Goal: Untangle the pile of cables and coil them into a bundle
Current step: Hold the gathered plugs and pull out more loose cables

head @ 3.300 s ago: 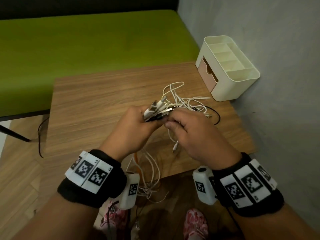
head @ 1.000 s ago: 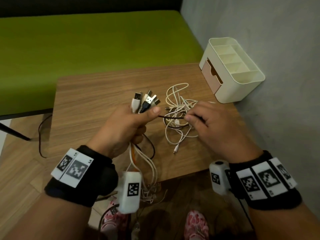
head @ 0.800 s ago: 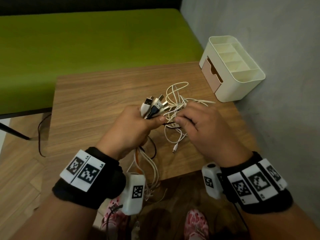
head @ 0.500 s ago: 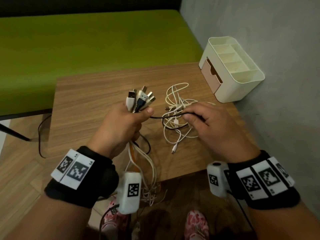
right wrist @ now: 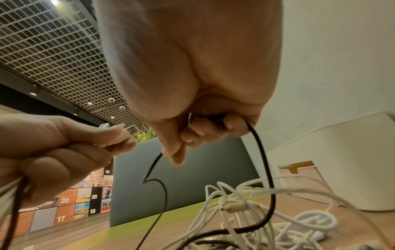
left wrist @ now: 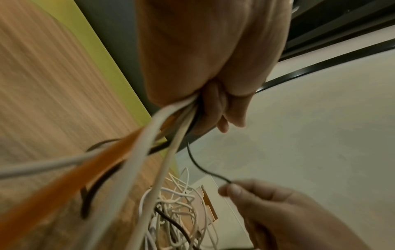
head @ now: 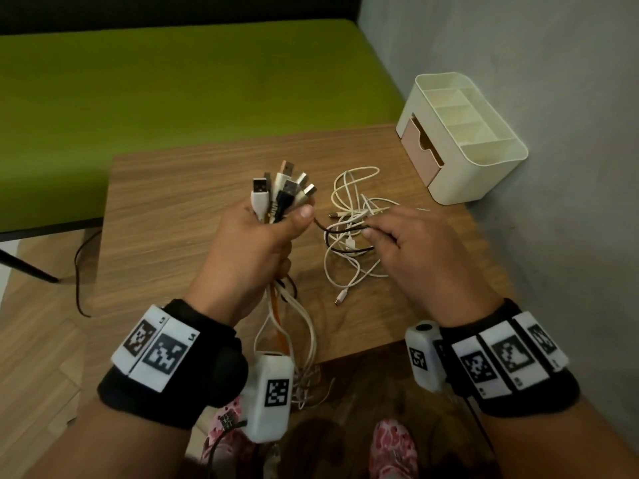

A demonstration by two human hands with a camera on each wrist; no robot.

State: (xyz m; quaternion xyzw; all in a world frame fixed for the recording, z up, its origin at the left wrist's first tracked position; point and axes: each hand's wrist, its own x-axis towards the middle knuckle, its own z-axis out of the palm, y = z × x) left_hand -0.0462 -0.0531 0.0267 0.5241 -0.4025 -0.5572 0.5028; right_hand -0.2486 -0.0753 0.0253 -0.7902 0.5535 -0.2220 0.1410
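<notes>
Several plug ends stand gathered in the fisted left hand to keep sorted cables together; right hand pinches a black cable above the desk's white tangle.

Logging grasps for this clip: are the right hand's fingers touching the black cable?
Touching. The right wrist view shows the right hand curling its fingers round the black cable.
</notes>
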